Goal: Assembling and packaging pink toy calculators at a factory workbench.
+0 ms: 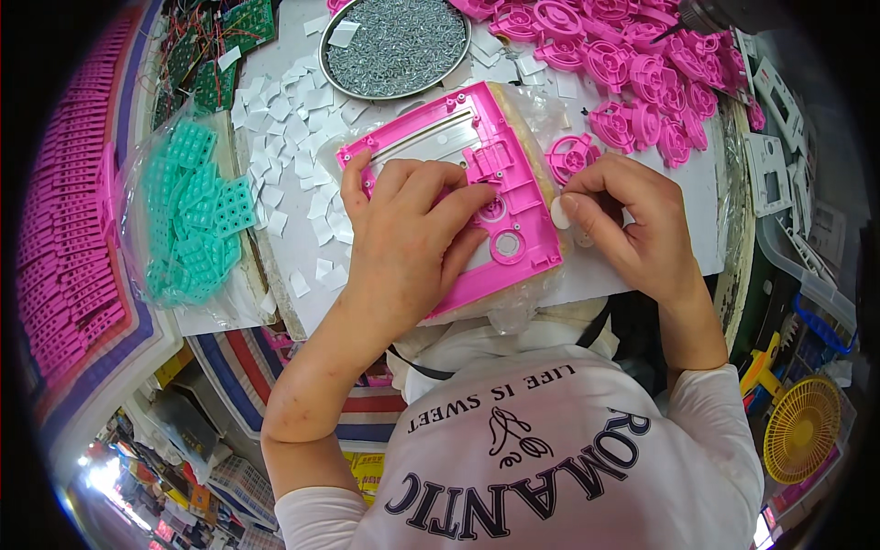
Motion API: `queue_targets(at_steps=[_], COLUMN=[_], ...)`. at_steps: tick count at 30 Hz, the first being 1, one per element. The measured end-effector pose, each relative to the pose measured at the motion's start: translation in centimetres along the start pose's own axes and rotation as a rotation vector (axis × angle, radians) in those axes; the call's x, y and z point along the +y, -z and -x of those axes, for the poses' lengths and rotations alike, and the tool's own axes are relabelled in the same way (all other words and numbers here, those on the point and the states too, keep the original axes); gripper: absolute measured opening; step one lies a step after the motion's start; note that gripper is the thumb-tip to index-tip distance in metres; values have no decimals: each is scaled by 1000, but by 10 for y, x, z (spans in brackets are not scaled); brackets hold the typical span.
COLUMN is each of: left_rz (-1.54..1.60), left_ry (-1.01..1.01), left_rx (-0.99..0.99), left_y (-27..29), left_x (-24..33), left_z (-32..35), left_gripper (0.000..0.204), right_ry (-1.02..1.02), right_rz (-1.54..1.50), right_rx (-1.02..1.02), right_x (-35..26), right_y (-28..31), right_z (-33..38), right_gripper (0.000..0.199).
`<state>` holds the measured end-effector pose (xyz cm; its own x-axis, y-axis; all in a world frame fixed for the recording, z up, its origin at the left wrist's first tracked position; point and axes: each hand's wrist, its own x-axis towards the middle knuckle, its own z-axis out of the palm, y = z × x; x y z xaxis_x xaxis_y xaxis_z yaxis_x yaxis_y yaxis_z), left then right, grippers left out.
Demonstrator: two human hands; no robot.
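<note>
Pink plastic makes up the panel [500,165], which lies tilted on a pale pad [519,117] in clear wrap, at the near edge of the white table [587,284]. The left hand [403,229] lies across the panel, fingers bent and apart, thumb and forefinger angled toward a small ring [493,211] in it; whether they grip anything I cannot tell. The right hand [642,220] pinches a white disc [560,214] between thumb and forefinger, just beside the panel's right edge. Near the panel's lower right corner is a round recess [506,245].

Beyond the panel stands a metal dish [394,96] full of screws [394,50]. White squares [281,119] lie scattered to the left, and past them teal keypads [188,257] fill a clear bag. Pink parts [646,78] are heaped at the upper right, one loose part [573,158] near the right hand. Green boards [247,23] lie at the upper left; a yellow fan [802,431] is at the lower right.
</note>
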<state>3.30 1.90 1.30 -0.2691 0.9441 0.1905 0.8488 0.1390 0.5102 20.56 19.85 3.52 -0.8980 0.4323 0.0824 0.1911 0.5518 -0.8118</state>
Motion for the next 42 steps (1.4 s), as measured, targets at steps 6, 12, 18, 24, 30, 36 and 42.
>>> queue_targets(at_steps=[6, 12, 18, 24, 30, 36, 42], left_rz=[-2, 1, 23, 59, 108, 152, 175], left_ry=[-21, -11, -48, -23, 2, 20, 14], left_rx=[-10, -20, 57, 139, 174, 210, 224], left_y=[0, 0, -3, -6, -11, -14, -13], left_x=[-3, -2, -7, -9, -11, -11, -12], left_z=[2, 1, 4, 15, 21, 21, 21], left_gripper=[29, 27, 45, 59, 52, 47, 40], right_ry=[-11, 24, 20, 192, 229, 227, 87], right_rz=[-16, 39, 35, 214, 477, 541, 590], right_rx=[5, 15, 22, -4, -111, -247, -286], right_x=[1, 3, -3, -8, -16, -19, -31], right_y=[-2, -1, -9, -26, -43, -42, -45], right_z=[2, 1, -3, -16, -29, -37, -41], right_gripper=[7, 9, 11, 13, 13, 16, 16])
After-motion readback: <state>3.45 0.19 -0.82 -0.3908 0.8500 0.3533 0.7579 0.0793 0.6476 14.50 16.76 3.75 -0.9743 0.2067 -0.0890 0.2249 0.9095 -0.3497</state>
